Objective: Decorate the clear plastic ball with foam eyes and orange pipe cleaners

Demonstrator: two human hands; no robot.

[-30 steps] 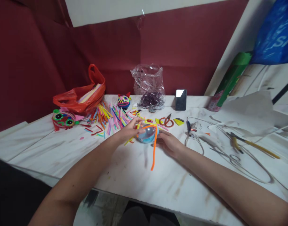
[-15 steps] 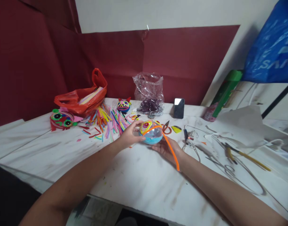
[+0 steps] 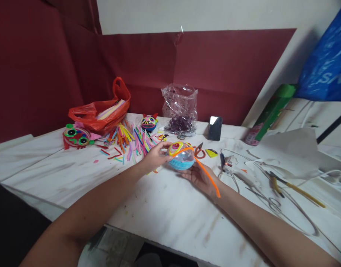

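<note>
A clear plastic ball [image 3: 181, 164] is wrapped in light-blue pipe cleaner round its lower half. Yellow, white and red rings form eye shapes on its top. My left hand [image 3: 156, 156] grips its left side, thumb in front and fingers behind. Below and at the right, my right hand [image 3: 198, 178] cups the ball, its fingertips partly hidden underneath. An orange pipe cleaner [image 3: 207, 173] runs across the upper front of the ball, and its loose tail hangs over my right wrist.
Left are loose pipe cleaners [image 3: 142, 141], a red bag [image 3: 103, 116] and two decorated balls, one a green-eyed figure [image 3: 77, 136]. Behind stand a clear bag [image 3: 181, 124] and a phone [image 3: 215, 128]. Orange-handled scissors [image 3: 199, 152], a glue gun [image 3: 244, 176] with its cord and pliers [image 3: 278, 180] lie right.
The view has turned slightly left, so things on the table appear further right. The orange tail has swung a little to the right. Both hands still hold the ball.
</note>
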